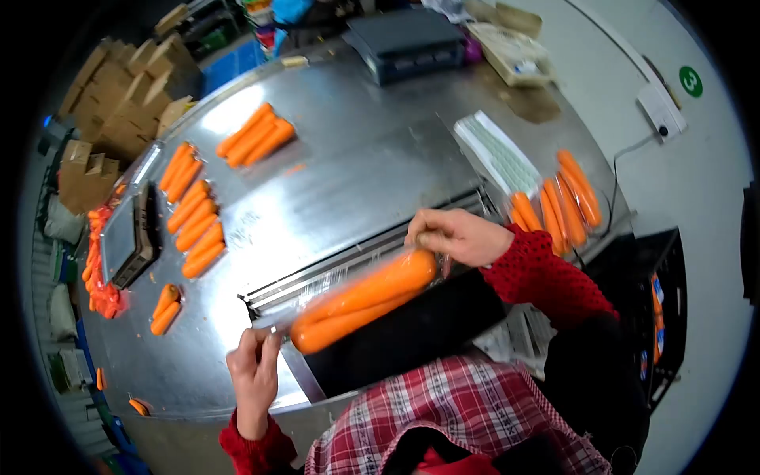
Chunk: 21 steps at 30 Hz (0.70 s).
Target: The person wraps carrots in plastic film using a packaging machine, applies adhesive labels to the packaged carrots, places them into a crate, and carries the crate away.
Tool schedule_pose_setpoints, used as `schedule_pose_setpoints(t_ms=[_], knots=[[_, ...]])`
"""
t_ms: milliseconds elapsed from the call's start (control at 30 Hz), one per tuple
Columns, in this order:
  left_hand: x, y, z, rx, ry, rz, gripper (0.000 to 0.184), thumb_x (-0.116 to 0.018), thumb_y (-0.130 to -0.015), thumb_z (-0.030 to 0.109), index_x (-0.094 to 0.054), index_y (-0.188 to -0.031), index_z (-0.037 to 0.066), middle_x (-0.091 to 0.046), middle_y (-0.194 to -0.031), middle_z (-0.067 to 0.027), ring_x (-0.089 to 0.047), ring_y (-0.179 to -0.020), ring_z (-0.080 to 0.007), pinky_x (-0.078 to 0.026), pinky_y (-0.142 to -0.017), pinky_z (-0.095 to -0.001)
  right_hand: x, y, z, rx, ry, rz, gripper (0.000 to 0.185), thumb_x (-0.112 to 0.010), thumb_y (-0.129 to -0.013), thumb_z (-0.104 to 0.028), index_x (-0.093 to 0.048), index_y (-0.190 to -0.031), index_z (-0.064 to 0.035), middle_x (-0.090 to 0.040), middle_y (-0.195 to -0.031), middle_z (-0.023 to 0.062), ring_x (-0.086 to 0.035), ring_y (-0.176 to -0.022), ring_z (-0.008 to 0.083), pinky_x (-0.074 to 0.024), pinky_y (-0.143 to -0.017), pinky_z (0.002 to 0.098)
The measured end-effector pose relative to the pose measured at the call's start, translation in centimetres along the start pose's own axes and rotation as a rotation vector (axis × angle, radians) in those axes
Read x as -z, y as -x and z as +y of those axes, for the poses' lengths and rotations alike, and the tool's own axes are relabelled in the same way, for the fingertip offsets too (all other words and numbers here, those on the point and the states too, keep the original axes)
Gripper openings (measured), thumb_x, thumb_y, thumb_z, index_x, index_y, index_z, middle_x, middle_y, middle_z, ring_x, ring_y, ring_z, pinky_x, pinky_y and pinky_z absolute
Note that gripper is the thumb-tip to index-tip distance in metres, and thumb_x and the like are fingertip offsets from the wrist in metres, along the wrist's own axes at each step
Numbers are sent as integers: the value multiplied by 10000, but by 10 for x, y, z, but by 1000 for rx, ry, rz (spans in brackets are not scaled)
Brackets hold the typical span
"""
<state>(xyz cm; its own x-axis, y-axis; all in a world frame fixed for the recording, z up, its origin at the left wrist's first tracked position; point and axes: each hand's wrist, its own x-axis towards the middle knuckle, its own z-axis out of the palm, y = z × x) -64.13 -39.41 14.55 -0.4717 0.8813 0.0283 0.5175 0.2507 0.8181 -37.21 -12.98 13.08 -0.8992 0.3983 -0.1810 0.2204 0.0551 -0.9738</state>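
Through the feed I see the left hand [254,374] and right hand [462,237] each pinching an end of clear film [280,323] around the carrots [366,294] above a black pad [416,340], this wrap seemingly unfinished, the packs [553,212] at right probably done, the groups [195,234] at left unclear.

Carrots [360,305] are blurring; clear film [281,324] around them is showing no traceable edge from where I'm standing. Left hand [255,370] is pinching film, exact grip too small to tell. Right hand [463,236] is gripping other end, curled fingers hiding pinch. Carrots are covering part of black panel [427,328]. Black crate [674,348] is concealing part of orange packs [658,305]. View's lower edge is cutting off checked garment [451,392]; right edge, dark object [750,241], identity untellable.
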Motion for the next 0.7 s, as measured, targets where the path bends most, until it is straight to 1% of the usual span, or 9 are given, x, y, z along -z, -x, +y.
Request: schedule_pose_setpoints(t_ms=[133, 200, 267, 333, 367, 433, 533, 600, 700], knots=[[-24, 48, -27, 376, 280, -208, 189, -561, -971, 122, -591, -847, -18, -631, -745, -5, -440, -584, -27, -360, -529, -199, -45, 45, 49, -288, -157, -30, 179, -485, -993, -205, -523, -1045, -37, -562, -870, 52, -575, -712, 104, -548, -514, 242], [-34, 55, -41, 610, 319, -203, 139, -579, -955, 122, -607, -904, -4, -646, -803, -26, -474, -657, -23, -382, -564, -179, -54, 60, 70, -316, -198, 126, 219, -498, -990, -229, -547, -1031, -19, -610, -884, 82, -607, -735, 119, -545, -499, 250], [-43, 64, -57, 495, 257, 104, 124, -610, -934, 120, -628, -974, 4, -635, -823, -9, -459, -643, -23, -368, -564, -177, -50, 75, 79, -448, -506, 494, 234, -532, -976, -214, -565, -1003, 16, -626, -908, 125, -645, -734, 151, -553, -513, 275], [-43, 64, -55, 441, 278, 301, 150, -629, -912, 98, -635, -1036, 14, -627, -901, -8, -449, -632, -30, -362, -557, -185, -47, 89, 103, -322, -729, 591, 242, -533, -974, -198, -563, -1018, 39, -626, -913, 127, -643, -722, 155, -561, -562, 286], [-39, 70, -68, 528, 241, 212, 175, -627, -900, 74, -631, -1062, 8, -618, -1005, -33, -468, -689, -43, -379, -593, -190, -48, 92, 102, -325, -757, 519, 224, -553, -965, -176, -575, -980, 46, -629, -898, 113, -635, -714, 147, -557, -616, 282], [-47, 85, -98, 393, 306, 165, 65, -606, -905, 59, -601, -933, 0, -605, -1019, -57, -494, -764, -73, -410, -678, -210, -56, 94, 99, -340, -634, 464, 200, -571, -955, -159, -579, -950, 40, -629, -871, 103, -628, -706, 139, -546, -619, 271], [-65, 89, -91, 252, 242, 225, 138, -549, -948, 69, -521, -821, 23, -603, -945, -52, -507, -791, -84, -416, -717, -218, -70, 97, 109, -344, -508, 411, 135, -612, -928, -110, -589, -889, 17, -625, -795, 76, -606, -676, 111, -513, -623, 236], [-71, 89, -92, 254, 464, 373, 159, -501, -984, 97, -498, -837, 36, -570, -846, -28, -489, -758, -83, -406, -691, -222, -86, 88, 109, -155, -384, 659, 99, -587, -937, -89, -589, -899, 3, -613, -768, 47, -583, -640, 92, -486, -589, 224], [-82, 80, -78, 327, 664, 488, 195, -460, -1010, 136, -457, -830, 63, -414, -711, 13, -399, -643, -74, -370, -573, -226, -101, 64, 112, -151, -267, 857, 122, -559, -945, -94, -581, -883, 9, -557, -679, 1, -508, -564, 68, -412, -519, 224]])
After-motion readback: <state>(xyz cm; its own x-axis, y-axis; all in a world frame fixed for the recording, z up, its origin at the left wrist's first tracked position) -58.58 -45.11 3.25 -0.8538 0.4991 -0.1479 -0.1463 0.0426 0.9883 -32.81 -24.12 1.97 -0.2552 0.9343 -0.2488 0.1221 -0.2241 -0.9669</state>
